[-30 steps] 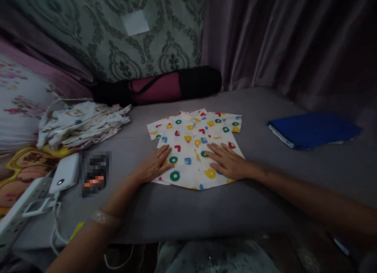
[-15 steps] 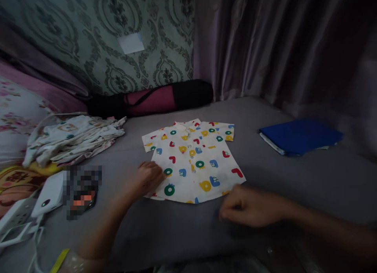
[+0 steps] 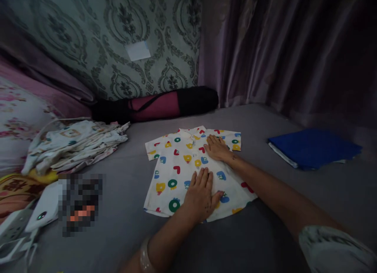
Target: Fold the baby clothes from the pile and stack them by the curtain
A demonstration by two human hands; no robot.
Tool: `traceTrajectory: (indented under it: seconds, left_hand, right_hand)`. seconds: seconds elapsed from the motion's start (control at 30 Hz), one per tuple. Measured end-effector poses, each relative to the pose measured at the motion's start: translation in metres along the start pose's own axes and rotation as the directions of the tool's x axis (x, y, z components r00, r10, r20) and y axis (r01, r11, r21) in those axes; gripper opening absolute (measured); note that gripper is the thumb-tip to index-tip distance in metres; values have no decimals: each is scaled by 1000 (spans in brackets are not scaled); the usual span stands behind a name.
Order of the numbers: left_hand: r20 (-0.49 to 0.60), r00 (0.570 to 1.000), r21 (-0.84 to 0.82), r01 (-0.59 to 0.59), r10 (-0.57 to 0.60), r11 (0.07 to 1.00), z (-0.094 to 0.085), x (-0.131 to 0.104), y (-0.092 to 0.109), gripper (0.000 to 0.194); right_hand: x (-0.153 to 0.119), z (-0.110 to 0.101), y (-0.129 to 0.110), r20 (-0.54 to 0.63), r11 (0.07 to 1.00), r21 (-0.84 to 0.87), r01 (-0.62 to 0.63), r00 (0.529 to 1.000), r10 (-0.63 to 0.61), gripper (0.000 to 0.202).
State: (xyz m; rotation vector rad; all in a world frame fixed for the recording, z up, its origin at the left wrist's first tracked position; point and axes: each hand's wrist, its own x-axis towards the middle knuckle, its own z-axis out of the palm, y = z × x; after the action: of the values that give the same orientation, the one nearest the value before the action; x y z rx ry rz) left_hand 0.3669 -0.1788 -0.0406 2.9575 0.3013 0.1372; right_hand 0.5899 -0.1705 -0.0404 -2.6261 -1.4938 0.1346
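A small white short-sleeved shirt (image 3: 176, 169) with red, blue, yellow and green prints lies spread face up on the grey sheet (image 3: 123, 222), its collar away from me. My left hand (image 3: 202, 192) rests flat on the lower middle of the shirt, fingers out and pointing at the collar. Higher up, my right hand (image 3: 217, 148) lies flat on the chest near the sleeve on the right, fingers extended. Both palms hide part of the print, and neither hand grips the cloth.
Folded blue cloth (image 3: 315, 147) lies at the right. Along the wall stretches a black and maroon long bag (image 3: 157, 106). Piled clothes (image 3: 76, 143) sit at the left, above a white power bank (image 3: 47, 206), a power strip (image 3: 14, 226) and a pixelated item (image 3: 81, 204).
My left hand has moved right from the shirt's left side to its lower middle. My right hand has gone from a curled pose at the hem up to the chest, now flat.
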Motion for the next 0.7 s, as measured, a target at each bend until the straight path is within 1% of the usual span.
traceTrajectory:
  seconds: [0.17,0.3,0.4,0.47,0.53,0.63,0.7]
  left_hand:
    - [-43,999,2,-8,8,1000,4,-1,1,70]
    - [-54,999,-15,-1,0,1000,4,0,2,70]
    - [-23,1000,-15,10,-11,1000,0,1,2,72]
    - [0,1000,-27,15,-15,1000,-2,1,2,73]
    - [14,1000,-45,19,-18,999,-5,2,3,73]
    - [16,1000,-60,20,-19,998,-7,2,3,74]
    - [22,1000,-61,14,-13,998,-8,2,3,74]
  right_hand:
    - [44,-3,0,5,1000,-14,-17,1000,17,62]
    - [63,0,-2,-50,999,-23,-42,998,41,56]
    - [65,5,-4,-129,998,-23,-55,990,52,53]
    - [62,7,-4,-211,998,-12,-62,976,58,52]
    - [59,8,-4,-277,995,16,-100,956,100,50]
    - [59,6,-8,-319,985,55,-163,932,172,53]
    - [64,5,-15,-344,986,49,-157,925,164,57]
